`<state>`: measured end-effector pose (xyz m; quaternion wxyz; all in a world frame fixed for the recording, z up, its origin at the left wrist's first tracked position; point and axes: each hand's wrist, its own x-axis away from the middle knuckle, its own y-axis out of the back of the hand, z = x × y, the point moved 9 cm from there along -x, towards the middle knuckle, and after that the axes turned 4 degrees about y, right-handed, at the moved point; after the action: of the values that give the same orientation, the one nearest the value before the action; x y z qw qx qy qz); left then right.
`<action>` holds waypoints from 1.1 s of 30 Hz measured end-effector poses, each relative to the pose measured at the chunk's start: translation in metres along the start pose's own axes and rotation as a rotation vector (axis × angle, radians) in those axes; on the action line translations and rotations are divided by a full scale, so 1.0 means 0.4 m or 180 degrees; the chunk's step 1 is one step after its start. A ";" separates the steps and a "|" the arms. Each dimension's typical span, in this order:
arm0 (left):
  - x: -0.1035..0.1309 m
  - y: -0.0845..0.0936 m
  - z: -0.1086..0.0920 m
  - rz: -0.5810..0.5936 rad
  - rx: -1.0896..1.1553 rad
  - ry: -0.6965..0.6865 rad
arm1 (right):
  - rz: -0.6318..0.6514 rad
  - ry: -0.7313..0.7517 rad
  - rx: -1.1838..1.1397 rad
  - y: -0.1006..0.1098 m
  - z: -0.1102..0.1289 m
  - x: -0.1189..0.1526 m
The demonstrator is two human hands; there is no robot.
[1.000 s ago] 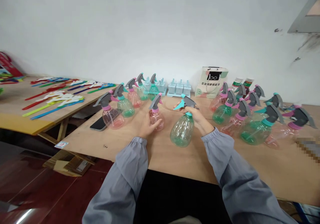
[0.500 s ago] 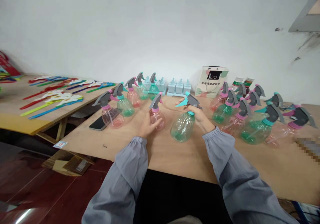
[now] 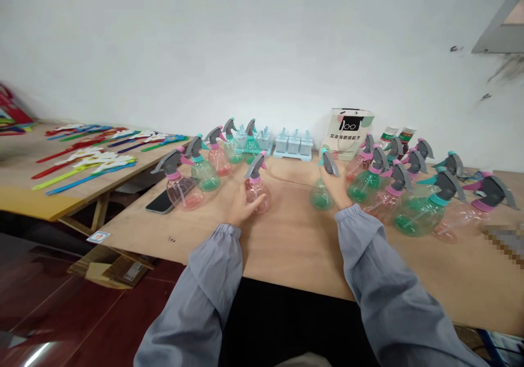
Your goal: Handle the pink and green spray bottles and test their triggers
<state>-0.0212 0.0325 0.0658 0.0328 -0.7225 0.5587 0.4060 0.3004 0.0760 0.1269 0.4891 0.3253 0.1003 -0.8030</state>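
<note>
My left hand (image 3: 240, 206) is closed around the body of a clear pink spray bottle (image 3: 260, 193), which stands upright on the table with its grey and pink trigger head facing away. My right hand (image 3: 334, 186) wraps the right side of a clear green spray bottle (image 3: 321, 197) with a grey and turquoise head; part of the hand is hidden behind the bottle. To the right of that hand stand several more pink and green spray bottles, the closest being a green one (image 3: 364, 186). On the left, another pink spray bottle (image 3: 186, 195) stands beside a phone (image 3: 160, 203).
Light blue ice-pop moulds (image 3: 293, 144) and a printed box (image 3: 347, 133) stand along the wall. Two small jars (image 3: 406, 134) are behind the right-hand bottles. A second table (image 3: 69, 203) at left bears several colourful long-handled plastic pieces (image 3: 90, 176).
My right hand has taken the green spray bottle back and to the right, turning it so its trigger no longer points left. The left hand and pink bottle have stayed in place.
</note>
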 end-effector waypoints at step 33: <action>0.004 -0.012 0.011 0.0248 -0.0018 0.0266 | -0.0658 -0.0382 0.1238 0.028 -0.375 -0.066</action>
<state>-0.0198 0.0353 0.0598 -0.0084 -0.7166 0.5861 0.3780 0.3819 0.1614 0.0299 0.3374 0.3532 -0.0529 -0.8710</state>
